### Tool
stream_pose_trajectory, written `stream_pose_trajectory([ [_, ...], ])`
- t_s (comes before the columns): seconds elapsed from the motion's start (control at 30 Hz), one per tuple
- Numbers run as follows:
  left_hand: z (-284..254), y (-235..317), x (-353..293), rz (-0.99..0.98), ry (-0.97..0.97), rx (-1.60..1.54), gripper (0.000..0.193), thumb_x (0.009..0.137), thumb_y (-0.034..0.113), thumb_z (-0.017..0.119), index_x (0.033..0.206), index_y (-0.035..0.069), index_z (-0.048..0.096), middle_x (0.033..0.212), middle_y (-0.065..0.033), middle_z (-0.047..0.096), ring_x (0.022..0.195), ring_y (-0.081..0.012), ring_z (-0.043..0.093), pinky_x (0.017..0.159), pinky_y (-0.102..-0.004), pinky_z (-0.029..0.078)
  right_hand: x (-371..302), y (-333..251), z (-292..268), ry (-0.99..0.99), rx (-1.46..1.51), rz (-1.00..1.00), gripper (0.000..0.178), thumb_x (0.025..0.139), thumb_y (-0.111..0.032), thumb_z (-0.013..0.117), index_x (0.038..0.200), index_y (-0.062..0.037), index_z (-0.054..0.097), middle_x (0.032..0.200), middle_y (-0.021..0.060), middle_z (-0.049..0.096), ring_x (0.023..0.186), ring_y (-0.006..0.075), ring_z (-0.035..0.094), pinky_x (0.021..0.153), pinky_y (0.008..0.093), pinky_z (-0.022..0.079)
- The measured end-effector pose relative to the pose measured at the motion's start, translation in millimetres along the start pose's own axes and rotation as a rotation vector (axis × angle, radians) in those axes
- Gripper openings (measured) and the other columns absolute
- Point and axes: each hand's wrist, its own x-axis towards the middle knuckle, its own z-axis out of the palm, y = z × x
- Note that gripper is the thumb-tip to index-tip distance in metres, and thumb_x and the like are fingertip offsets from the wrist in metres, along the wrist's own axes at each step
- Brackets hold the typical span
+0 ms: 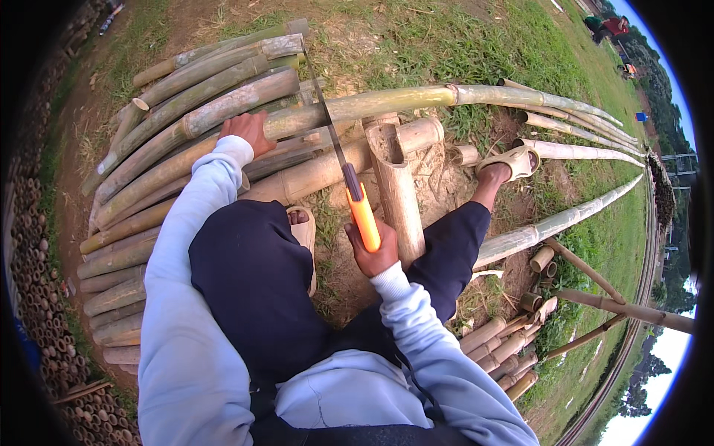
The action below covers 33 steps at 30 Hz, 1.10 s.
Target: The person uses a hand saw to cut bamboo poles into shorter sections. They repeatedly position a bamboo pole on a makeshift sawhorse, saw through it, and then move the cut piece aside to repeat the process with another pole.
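My right hand (374, 249) is wrapped round the orange handle of a handsaw (362, 215). Its long thin blade slants up and away to the left, lying across a long greenish bamboo pole (416, 97). Left of the blade, my left hand (249, 132) grips the bamboo from above, fingers curled over it. Below the pole, a thick bamboo support post (398, 201) with a cut-out top stands beside a thick crosswise bamboo piece (327, 169). Whether the blade has bitten into the pole cannot be made out.
Many cut bamboo lengths (216, 104) are stacked to my left. Long poles (561, 215) stretch away to the right over grass. Short bamboo pieces (498, 349) and a bamboo frame (625, 308) stand at lower right. My sandalled foot (513, 163) is beside the poles. A person (613, 27) is far off.
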Motion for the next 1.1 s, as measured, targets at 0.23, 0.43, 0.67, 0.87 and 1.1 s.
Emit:
stream_pose_trajectory([
  [0.23,-2,3,-5,-0.014,-0.059,-0.042,0.072,0.076,0.041,0.079,0.137,0.008,0.061,0.113,-0.0266,0.072,0.109,-0.0439,0.069,0.1,-0.0512,0.052,-131,8,-49,-0.09,-0.087,0.092,0.02,0.088,-0.005,0.073,0.108,-0.0004,0.07,0.079,0.0195,0.068,0.074,0.0357,0.073,0.068,0.0373,0.055],
  [0.43,-2,13,1,0.011,-0.03,-0.014,0.064,0.08,0.043,0.078,0.131,0.008,0.064,0.112,-0.0225,0.074,0.109,-0.0402,0.07,0.1,-0.0504,0.052,49,15,19,0.02,-0.007,-0.109,0.021,0.091,-0.015,0.074,0.087,0.0025,0.063,0.069,0.0232,0.061,0.06,0.0383,0.063,0.058,0.0405,0.048],
  [0.67,14,-17,-3,0.007,-0.045,-0.047,0.068,0.074,0.043,0.08,0.13,0.008,0.065,0.112,-0.0227,0.073,0.112,-0.0413,0.068,0.097,-0.053,0.051,-103,23,-26,-0.026,-0.022,-0.005,0.022,0.089,-0.013,0.075,0.109,-0.0029,0.073,0.084,0.0222,0.072,0.082,0.0376,0.075,0.071,0.0395,0.058],
  [0.87,4,-3,0,0.041,-0.009,-0.059,0.06,0.074,0.043,0.077,0.121,0.008,0.069,0.099,-0.0217,0.075,0.1,-0.0404,0.072,0.095,-0.0504,0.053,-30,20,-18,0.013,-0.081,-0.024,0.016,0.086,-0.015,0.074,0.097,-0.0028,0.072,0.078,0.0254,0.068,0.077,0.0426,0.071,0.067,0.0452,0.055],
  [1.1,9,2,4,0.027,-0.032,-0.074,0.065,0.074,0.045,0.079,0.126,0.008,0.067,0.112,-0.0242,0.073,0.11,-0.0418,0.068,0.1,-0.0514,0.051,28,13,9,0.013,-0.086,-0.054,0.026,0.089,-0.027,0.075,0.092,-0.0023,0.069,0.078,0.025,0.067,0.079,0.0472,0.068,0.068,0.0494,0.053],
])
